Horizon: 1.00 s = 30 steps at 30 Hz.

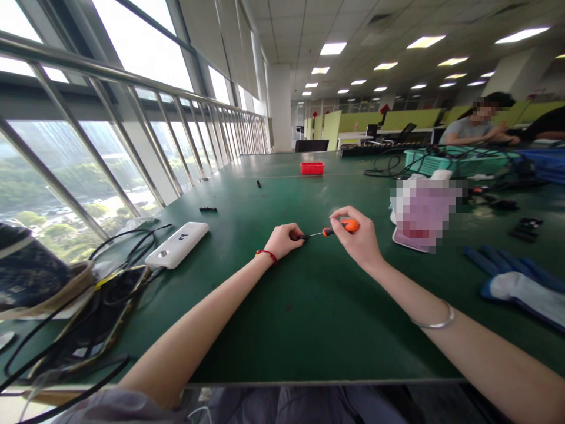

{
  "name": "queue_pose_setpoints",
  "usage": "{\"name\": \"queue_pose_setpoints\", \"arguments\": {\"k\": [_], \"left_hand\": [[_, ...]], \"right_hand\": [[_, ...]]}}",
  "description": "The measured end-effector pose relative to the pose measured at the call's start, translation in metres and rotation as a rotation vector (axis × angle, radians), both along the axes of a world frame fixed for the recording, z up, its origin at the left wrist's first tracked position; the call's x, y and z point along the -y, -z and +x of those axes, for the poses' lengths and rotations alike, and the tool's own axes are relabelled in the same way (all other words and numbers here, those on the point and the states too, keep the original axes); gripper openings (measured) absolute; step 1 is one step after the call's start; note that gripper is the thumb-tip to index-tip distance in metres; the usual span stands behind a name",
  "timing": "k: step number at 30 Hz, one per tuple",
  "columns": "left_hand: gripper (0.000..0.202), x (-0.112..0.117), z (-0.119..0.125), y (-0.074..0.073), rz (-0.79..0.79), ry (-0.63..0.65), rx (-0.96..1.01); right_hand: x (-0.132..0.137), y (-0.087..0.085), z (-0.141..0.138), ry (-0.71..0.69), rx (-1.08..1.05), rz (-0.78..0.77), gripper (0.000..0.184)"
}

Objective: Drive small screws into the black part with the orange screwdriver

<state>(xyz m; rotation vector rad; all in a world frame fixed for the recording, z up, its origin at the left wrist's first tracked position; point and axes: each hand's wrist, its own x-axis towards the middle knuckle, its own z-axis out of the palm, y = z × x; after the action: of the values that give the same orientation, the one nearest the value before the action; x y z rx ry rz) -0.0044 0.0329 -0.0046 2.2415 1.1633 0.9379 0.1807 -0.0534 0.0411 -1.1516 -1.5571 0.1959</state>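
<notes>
My right hand [361, 235] grips a screwdriver by its orange and black handle [351, 226]. The thin metal shaft points left, its tip meeting a small black part [302, 237]. That part is pinched in the fingers of my left hand [282, 242], just over the green tabletop [300, 318]. Fingers hide most of the black part, so its kind cannot be made out. A red cord bracelet circles the left wrist, and a silver bangle sits on the right forearm.
To the left lie a white power bank [178, 245], black cables and a phone [95, 315]. Ahead stands a red basket [312, 168]. On the right are a blue-and-white glove [523, 285], a pixelated pink item [421, 218] and a teal basket [463, 162]. Another person sits at the far right.
</notes>
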Motion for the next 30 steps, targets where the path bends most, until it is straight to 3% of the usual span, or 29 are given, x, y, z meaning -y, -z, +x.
{"name": "queue_pose_setpoints", "arguments": {"k": [5, 12, 16, 19, 24, 27, 30], "left_hand": [[0.007, -0.0002, 0.0003, 0.0001, -0.006, 0.002, -0.007], [0.009, -0.0009, 0.0002, 0.0003, -0.016, 0.002, -0.001], [0.008, -0.0005, 0.0002, -0.0003, -0.022, 0.001, -0.002], [0.008, 0.0, 0.0002, -0.0005, -0.024, 0.006, 0.003], [0.008, 0.0002, 0.0, -0.0002, -0.024, -0.004, 0.004], [0.008, 0.0006, -0.0001, -0.0007, -0.019, 0.003, 0.001], [0.007, 0.001, 0.0, -0.0009, -0.016, 0.009, 0.003]], "right_hand": [[-0.0023, 0.0031, 0.001, 0.019, -0.033, 0.016, 0.029], [-0.0044, 0.0049, 0.0014, -0.035, -0.054, 0.011, 0.015], [-0.0057, 0.006, 0.0024, -0.005, -0.1, 0.009, 0.029], [-0.0062, 0.0056, 0.0024, 0.018, -0.07, -0.032, 0.019], [-0.0068, 0.006, 0.0025, -0.074, -0.075, -0.004, 0.014], [-0.0078, 0.0071, 0.0036, -0.034, -0.099, 0.025, 0.025], [-0.0084, 0.0065, 0.0041, -0.003, -0.078, -0.018, 0.017]]}}
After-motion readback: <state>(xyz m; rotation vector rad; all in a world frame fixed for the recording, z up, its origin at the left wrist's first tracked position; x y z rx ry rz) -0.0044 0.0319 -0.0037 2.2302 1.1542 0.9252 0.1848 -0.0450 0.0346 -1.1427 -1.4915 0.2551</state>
